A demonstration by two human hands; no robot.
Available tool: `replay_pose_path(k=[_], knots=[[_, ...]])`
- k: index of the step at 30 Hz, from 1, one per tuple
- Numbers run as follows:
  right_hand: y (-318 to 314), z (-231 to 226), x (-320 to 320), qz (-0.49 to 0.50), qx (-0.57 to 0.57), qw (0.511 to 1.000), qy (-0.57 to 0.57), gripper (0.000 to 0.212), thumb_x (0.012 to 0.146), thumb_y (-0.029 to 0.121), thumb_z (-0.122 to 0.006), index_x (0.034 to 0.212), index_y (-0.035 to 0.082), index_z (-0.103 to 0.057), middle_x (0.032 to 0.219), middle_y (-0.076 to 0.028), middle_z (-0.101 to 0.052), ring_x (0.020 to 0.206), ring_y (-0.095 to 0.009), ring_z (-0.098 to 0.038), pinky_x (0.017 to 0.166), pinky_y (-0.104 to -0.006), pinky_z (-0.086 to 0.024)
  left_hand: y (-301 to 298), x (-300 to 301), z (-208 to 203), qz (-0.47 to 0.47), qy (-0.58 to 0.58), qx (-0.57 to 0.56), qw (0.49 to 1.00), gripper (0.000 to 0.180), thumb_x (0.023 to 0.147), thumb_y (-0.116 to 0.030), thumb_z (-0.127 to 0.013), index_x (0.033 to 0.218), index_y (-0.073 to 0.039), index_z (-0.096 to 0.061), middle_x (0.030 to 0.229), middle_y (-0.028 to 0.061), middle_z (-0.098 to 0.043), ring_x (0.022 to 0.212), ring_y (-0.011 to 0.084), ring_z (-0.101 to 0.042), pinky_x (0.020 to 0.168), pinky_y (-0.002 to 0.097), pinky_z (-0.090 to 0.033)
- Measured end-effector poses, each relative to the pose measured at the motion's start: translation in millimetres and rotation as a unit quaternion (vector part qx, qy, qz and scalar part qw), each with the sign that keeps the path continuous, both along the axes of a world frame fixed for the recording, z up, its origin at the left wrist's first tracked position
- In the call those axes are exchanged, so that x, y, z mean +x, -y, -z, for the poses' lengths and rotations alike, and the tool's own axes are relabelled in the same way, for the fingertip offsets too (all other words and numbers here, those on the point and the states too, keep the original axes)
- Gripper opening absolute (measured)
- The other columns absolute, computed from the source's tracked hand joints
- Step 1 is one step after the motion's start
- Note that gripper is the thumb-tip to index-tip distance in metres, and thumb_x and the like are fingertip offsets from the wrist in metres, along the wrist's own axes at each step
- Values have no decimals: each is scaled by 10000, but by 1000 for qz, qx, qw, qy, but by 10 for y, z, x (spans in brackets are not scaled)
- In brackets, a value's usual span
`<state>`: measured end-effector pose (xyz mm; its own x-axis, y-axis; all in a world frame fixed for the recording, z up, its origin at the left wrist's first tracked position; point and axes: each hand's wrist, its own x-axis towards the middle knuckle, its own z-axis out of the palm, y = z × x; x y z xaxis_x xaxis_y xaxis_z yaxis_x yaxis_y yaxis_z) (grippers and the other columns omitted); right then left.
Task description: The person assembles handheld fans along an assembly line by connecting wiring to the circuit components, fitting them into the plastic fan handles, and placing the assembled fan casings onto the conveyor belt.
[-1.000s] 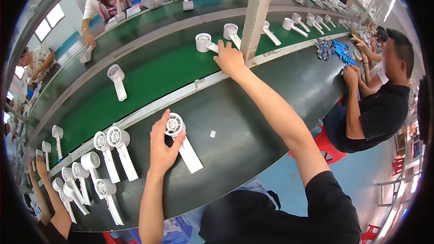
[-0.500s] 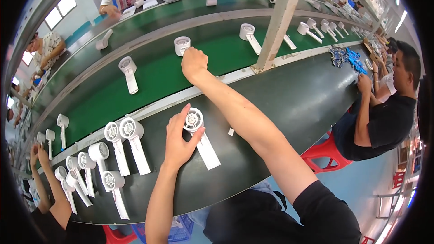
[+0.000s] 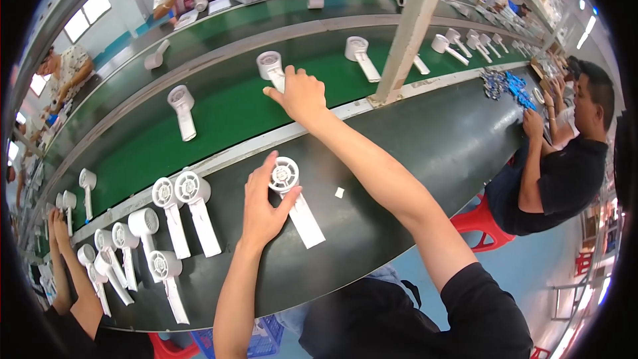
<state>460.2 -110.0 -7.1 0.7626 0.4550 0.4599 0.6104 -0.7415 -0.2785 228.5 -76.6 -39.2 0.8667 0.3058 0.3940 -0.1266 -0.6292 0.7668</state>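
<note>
On the dark table my left hand (image 3: pixel 263 207) rests with thumb and fingers about the round head of a white handheld fan (image 3: pixel 308 223), whose handle points toward me. My right hand (image 3: pixel 306 96) reaches over the green belt, fingers apart, beside another white fan (image 3: pixel 270 65). That fan lies on the belt; the hand hides the end of its handle. A small white square piece (image 3: pixel 339 192) lies to the right of the fan at my left hand. Two more fans (image 3: pixel 193 189) stand close together left of my left hand.
More white fans ride the green belt (image 3: pixel 229 110), including one to the left (image 3: pixel 181 103). A metal post (image 3: pixel 405 46) rises at the belt's edge. A co-worker (image 3: pixel 565 153) sits at right near blue parts (image 3: pixel 520 88); another person's arms (image 3: pixel 76 259) are at left.
My right hand has moved slightly right, its fingers spreading away from the belt fan, whose handle now shows. Other belt fans have shifted left. My left hand stays on its fan.
</note>
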Motion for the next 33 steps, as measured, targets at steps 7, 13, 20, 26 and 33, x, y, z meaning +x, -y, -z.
replay_pose_path(k=[7,13,20,26,33], knots=[[1457,-96,-729,-116,48,983,-130,360,898,341,-673,1079,34,-623,818,-129,-682,737,-333,-674,680,-451,-526,-12,-71,0,-32,-19,-53,998,742,832,-104,-749,1477,1,-397,1347,160,-563,1202,248,-574,1065,365,-404],[2452,145,-1096,-47,114,955,-271,339,902,333,-688,1063,35,-671,749,-95,-684,689,-280,-656,649,-402,-512,73,-27,-92,-34,-49,-65,996,693,837,-136,-732,1451,-5,-439,1374,158,-540,1241,259,-546,1092,368,-370],[2559,278,-1254,24,236,936,-259,166,900,193,-688,967,42,-706,753,-78,-687,602,-210,-617,598,-327,-497,120,-20,-105,-38,-57,-70,995,689,836,-157,-739,1443,-10,-447,1353,156,-555,1225,263,-550,1083,367,-378],[2679,284,-1243,2,294,925,-241,192,905,164,-711,1038,26,-699,735,-11,-665,591,-49,-551,547,-235,-438,106,-39,-63,-40,-50,-62,996,692,840,-141,-740,1446,0,-438,1378,146,-542,1234,245,-537,1086,361,-375],[4003,289,-102,190,202,959,68,223,852,132,-675,1057,43,-685,993,-165,-678,950,-359,-636,903,-428,-500,130,-15,-129,-31,-66,-55,996,667,885,-190,-704,1462,-16,-420,1422,152,-502,1286,263,-502,1114,371,-338]])
